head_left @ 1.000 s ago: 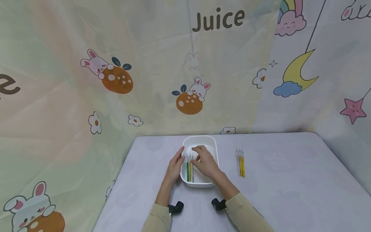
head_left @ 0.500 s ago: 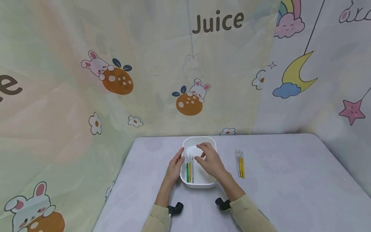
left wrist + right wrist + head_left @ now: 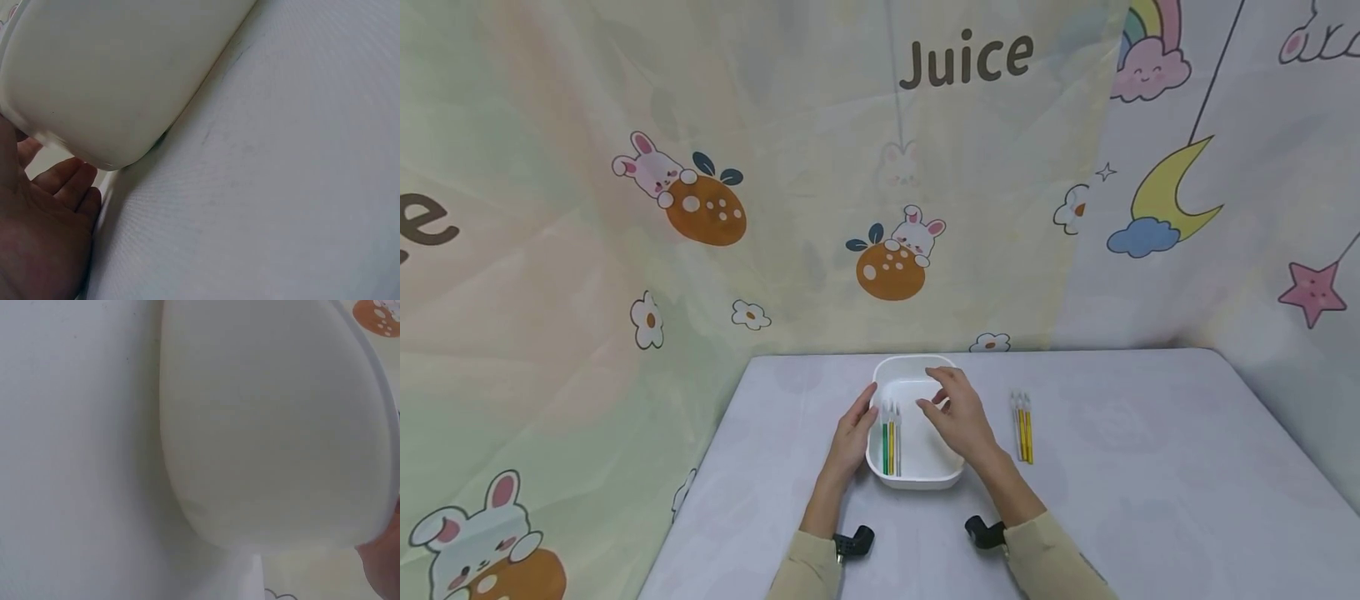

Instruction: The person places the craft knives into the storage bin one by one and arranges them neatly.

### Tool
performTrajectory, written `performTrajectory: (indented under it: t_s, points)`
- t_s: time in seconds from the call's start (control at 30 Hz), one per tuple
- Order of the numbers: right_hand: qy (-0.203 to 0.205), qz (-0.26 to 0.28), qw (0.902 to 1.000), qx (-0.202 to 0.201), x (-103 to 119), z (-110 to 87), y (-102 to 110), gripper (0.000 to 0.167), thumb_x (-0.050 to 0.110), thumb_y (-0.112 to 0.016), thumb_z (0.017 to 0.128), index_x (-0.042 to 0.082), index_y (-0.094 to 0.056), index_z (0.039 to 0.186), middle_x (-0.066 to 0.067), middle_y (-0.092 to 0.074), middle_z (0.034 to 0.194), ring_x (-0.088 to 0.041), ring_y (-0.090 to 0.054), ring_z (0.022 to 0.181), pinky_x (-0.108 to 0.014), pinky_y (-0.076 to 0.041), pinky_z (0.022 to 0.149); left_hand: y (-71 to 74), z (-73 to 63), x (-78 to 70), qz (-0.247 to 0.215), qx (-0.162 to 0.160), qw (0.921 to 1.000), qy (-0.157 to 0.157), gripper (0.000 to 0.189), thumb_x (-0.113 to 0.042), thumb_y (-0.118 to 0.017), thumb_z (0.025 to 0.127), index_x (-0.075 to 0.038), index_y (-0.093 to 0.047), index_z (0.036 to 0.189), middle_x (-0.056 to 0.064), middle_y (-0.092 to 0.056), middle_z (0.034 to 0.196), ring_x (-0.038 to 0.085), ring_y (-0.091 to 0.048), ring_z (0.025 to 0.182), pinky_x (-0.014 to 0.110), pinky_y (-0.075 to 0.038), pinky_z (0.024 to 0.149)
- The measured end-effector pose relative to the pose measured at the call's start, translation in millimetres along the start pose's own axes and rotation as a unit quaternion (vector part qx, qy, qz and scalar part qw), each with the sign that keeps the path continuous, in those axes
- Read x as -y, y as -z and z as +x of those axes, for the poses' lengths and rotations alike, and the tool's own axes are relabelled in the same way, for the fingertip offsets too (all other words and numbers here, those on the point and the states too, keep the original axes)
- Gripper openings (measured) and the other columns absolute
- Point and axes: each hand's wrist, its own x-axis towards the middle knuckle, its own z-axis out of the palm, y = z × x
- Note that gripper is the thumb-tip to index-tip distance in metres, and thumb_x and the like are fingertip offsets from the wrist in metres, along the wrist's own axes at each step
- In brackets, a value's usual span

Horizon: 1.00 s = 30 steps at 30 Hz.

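A white rectangular tray (image 3: 922, 482) with rounded corners sits on the table. Inside it, along the left side, lie several slim pen-like sticks (image 3: 891, 450) in green, yellow and silver, with pale pointed ends facing away. My left hand (image 3: 850, 433) rests against the tray's left side, thumb and index fingertips right at the rim; in the left wrist view its other fingers (image 3: 78, 184) extend along the outer wall. Over the right half of the tray hovers my right hand (image 3: 957, 417), thumb and fingers apart, with nothing visible between them.
Right of the tray, a small group of similar yellow and silver sticks (image 3: 1022, 429) lies side by side on the white-covered table (image 3: 1135, 467). A printed curtain (image 3: 805, 167) hangs right behind the table's back edge.
My right hand has drawn away from the sticks in the tray, moving right, its thumb and fingers now apart from them. My left hand has stayed at the tray's left side.
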Motion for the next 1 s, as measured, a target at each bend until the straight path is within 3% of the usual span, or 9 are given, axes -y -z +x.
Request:
performTrajectory:
  t_s: [0.4,0.53,1.0]
  points:
    - [0.029,0.035,0.9971,-0.061,-21,-5.0,13,0.053,0.01,-0.08,0.091,0.006,-0.062,0.141,-0.012,-0.058,0.138,-0.023,-0.067,0.09,-0.023,-0.058,0.071,0.2,-1.0,0.6,-0.007,0.005,1.0,0.004,0.046,-0.031,-0.049,0.11,-0.037,-0.046,0.156,-0.014,-0.037,0.166,0.012,-0.025,0.159,0.046,-0.02,0.132]
    - [0.036,0.04,0.9952,-0.081,-26,-6.1,17,0.053,0.008,-0.081,0.09,0.005,-0.063,0.139,-0.013,-0.059,0.136,-0.023,-0.068,0.088,-0.028,-0.061,0.071,0.1,-1.0,-0.2,-0.008,0.004,1.0,0.004,0.046,-0.031,-0.049,0.11,-0.036,-0.046,0.156,-0.014,-0.037,0.166,0.012,-0.026,0.159,0.046,-0.02,0.131]
    - [0.014,0.04,0.993,-0.111,-34,-4.7,36,0.053,0.003,-0.081,0.088,0.004,-0.064,0.138,-0.014,-0.058,0.137,-0.024,-0.069,0.09,-0.021,-0.057,0.069,-0.5,-2.1,-0.9,-0.008,0.001,1.0,0.005,0.046,-0.03,-0.048,0.11,-0.036,-0.046,0.156,-0.014,-0.037,0.166,0.014,-0.025,0.159,0.047,-0.021,0.131]
